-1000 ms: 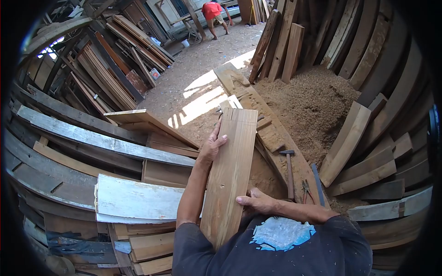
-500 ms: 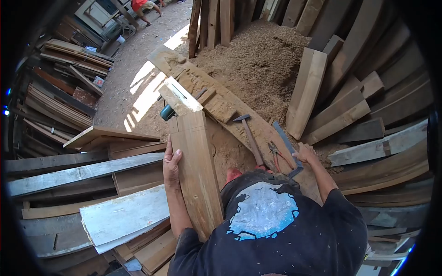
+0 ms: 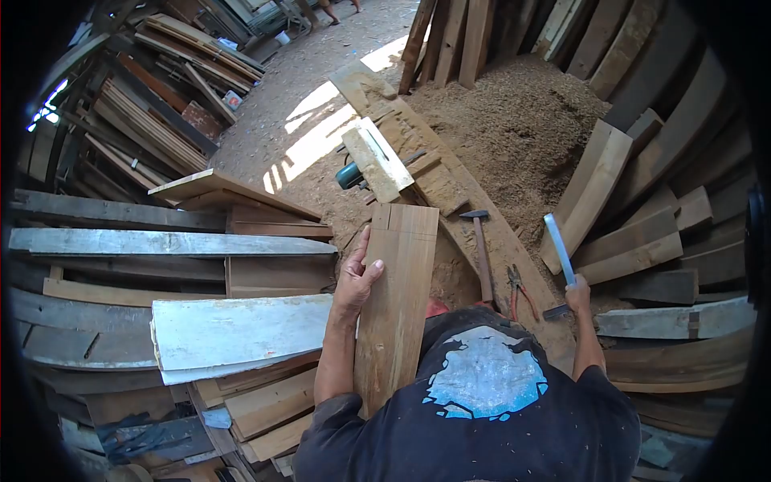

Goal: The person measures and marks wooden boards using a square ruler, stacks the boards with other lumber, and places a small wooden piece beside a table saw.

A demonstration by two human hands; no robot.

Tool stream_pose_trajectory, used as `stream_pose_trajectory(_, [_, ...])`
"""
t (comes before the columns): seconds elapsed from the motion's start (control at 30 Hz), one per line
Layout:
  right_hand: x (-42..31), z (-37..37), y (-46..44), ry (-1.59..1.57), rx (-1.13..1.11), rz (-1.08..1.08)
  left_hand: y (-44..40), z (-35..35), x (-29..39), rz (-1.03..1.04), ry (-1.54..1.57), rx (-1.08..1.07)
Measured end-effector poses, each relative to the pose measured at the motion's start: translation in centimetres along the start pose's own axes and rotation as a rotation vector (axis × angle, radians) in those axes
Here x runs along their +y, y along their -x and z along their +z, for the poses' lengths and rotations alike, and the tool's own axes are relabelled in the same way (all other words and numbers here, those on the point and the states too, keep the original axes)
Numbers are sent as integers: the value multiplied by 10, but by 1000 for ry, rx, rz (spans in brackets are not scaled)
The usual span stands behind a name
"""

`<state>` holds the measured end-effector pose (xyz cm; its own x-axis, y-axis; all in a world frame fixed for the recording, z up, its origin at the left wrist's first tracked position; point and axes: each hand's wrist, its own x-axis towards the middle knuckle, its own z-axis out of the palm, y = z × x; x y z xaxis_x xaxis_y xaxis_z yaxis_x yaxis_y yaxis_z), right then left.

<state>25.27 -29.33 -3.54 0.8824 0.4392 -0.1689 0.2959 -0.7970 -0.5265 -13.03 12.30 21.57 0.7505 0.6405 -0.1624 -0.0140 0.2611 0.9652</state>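
A wide wooden board (image 3: 397,297) with pencil lines near its far end is held along its left edge by my left hand (image 3: 354,281), thumb on top. Out to the right, my right hand (image 3: 577,294) is closed round the lower part of a bluish metal blade-like tool (image 3: 557,245), which points up and away. A dark end piece (image 3: 556,312) shows beside that hand. On the sawdust-covered plank (image 3: 514,233) lie a hammer (image 3: 482,253) and red-handled pliers (image 3: 522,291), left of my right hand.
Beyond the board sits a green power tool (image 3: 348,176) under a pale wooden piece (image 3: 377,161). A sawdust heap (image 3: 514,120) lies to the right. Stacked planks (image 3: 241,337) are on the left, leaning timbers (image 3: 594,193) on the right. A person's legs (image 3: 333,12) show far off.
My right hand has left the board, reached right and lifted the bluish tool off the plank. My left hand still holds the board. The view has shifted.
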Motion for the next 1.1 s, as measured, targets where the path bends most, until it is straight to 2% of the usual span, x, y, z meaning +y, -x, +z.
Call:
stream_pose_trajectory(0.03, [-26, -18, -4, -91, 35, -14, 2, -2, 0, 8, -28, 3])
stream_pose_trajectory(0.13, [-127, -66, -5, -279, 91, -253, 8, -4, -5, -33, -77, -4])
stream_pose_trajectory(0.2, [-192, -84, -1, -351, -71, -283, 16, -1, -9, -59, -114, -13])
stream_pose_trajectory(0.27, [-250, -89, 12, -426, -211, -440, 18, 1, -10, -70, -129, -36])
stream_pose_trajectory(0.33, [-293, -92, 22, -339, -355, -552, 19, -6, -18, -28, -169, -22])
stream_pose_trajectory(0.43, [-336, -95, 38, -170, -375, -677, 31, -2, -5, 1, -205, 49])
stream_pose_trajectory(0.47, [-345, -95, 40, -144, -427, -641, 38, 0, 1, 0, -216, 85])
stream_pose_trajectory(0.77, [-366, -72, 39, -147, -452, -762, 66, -2, 10, 18, -304, 144])
stream_pose_trajectory(0.87, [-370, -69, 38, -125, -431, -825, 66, -6, 1, 95, -339, 151])
stream_pose_trajectory(0.97, [-373, -69, 37, -74, -404, -857, 66, -5, 1, 89, -343, 139])
stream_pose_trajectory(1.1, [-376, -76, 38, -62, -441, -815, 68, 4, 10, 49, -302, 128])
